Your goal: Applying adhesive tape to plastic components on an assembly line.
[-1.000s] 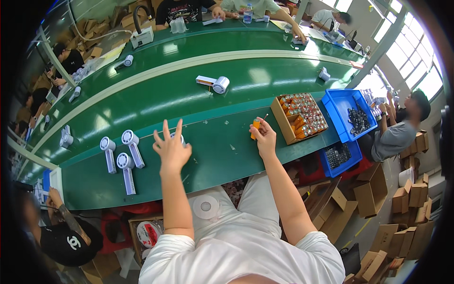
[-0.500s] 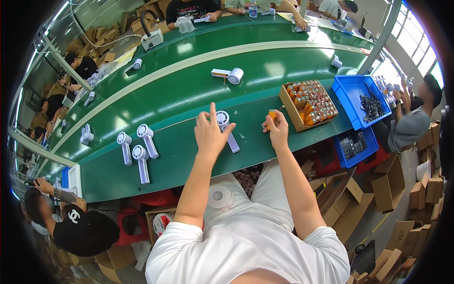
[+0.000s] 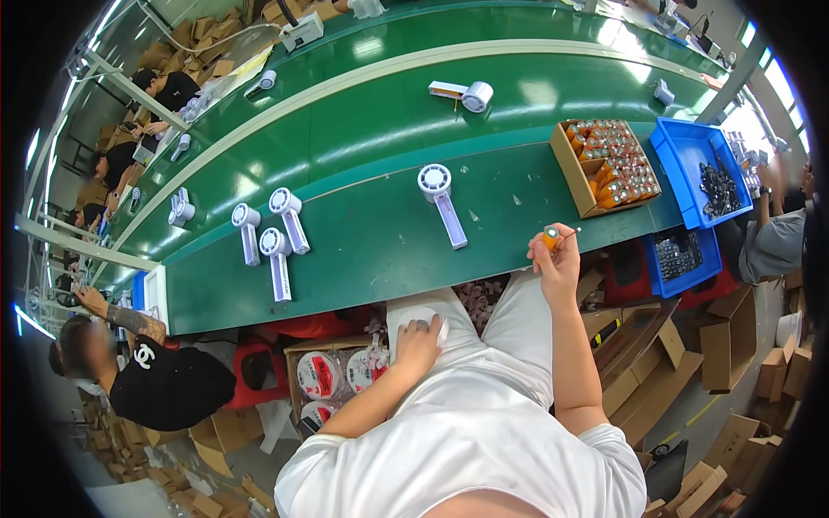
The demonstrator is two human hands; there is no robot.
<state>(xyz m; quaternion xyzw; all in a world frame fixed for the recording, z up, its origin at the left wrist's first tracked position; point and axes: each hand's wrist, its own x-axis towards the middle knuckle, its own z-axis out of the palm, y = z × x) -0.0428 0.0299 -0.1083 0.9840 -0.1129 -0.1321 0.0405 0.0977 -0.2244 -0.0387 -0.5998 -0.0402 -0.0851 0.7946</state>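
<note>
My right hand (image 3: 559,263) pinches an orange cylindrical battery (image 3: 551,239) with a thin wire sticking out, above the near edge of the green bench. Down on my lap, my left hand (image 3: 418,345) has its fingers curled over a white roll of tape (image 3: 443,331), which it mostly hides. On the bench ahead lies a white handheld fan (image 3: 444,205), its round head away from me and its open handle toward me; neither hand touches it. Three similar fans (image 3: 276,259) lie grouped at the left. A cardboard box (image 3: 584,192) of orange batteries stands beyond my right hand.
Blue bins (image 3: 682,138) with small dark parts sit at the right. A green conveyor (image 3: 345,129) behind the bench carries more fans, one with an orange handle interior (image 3: 447,90). A person in black (image 3: 173,388) sits at the left. Cardboard boxes (image 3: 648,371) lie at the lower right.
My left hand has left the fan on the bench and dropped to the roll on my lap. My right hand, still holding the battery, has drawn nearer. The whole view has shifted.
</note>
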